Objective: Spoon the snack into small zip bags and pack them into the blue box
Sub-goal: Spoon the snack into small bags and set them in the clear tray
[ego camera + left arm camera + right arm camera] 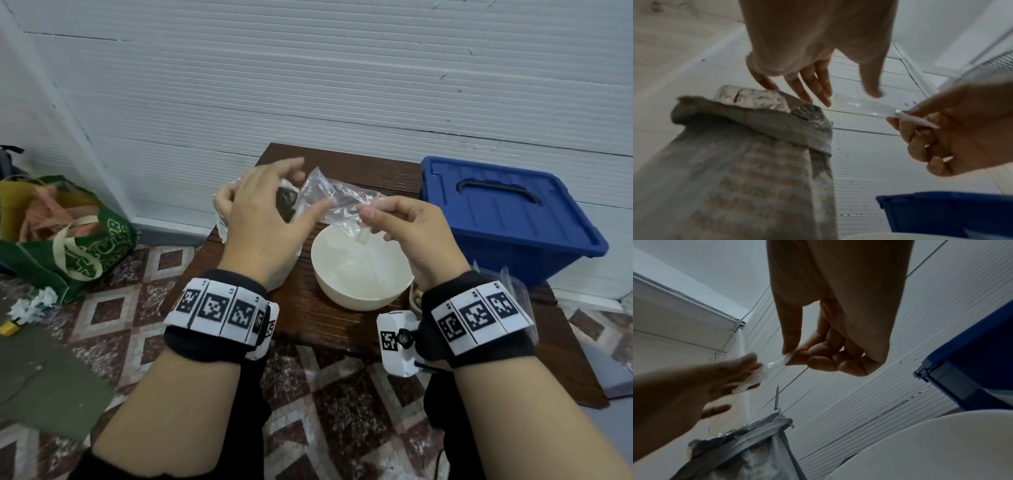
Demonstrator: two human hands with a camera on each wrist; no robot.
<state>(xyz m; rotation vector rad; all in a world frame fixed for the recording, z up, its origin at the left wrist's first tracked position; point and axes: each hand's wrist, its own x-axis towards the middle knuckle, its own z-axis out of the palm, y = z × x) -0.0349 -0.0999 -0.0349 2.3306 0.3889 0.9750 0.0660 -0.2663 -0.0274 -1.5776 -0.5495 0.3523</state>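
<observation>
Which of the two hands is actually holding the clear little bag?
The right hand pinches the clear bag; the left hand has spread fingers and grips nothing.

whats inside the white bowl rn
The white bowl looks empty in the head view: bare pale inner wall and bottom, no snack. The right hand holds a small clear zip bag over it, hiding part of the far rim.

Brown table (342,329) bears white bowl (359,294), snack bag (222,222).
</observation>
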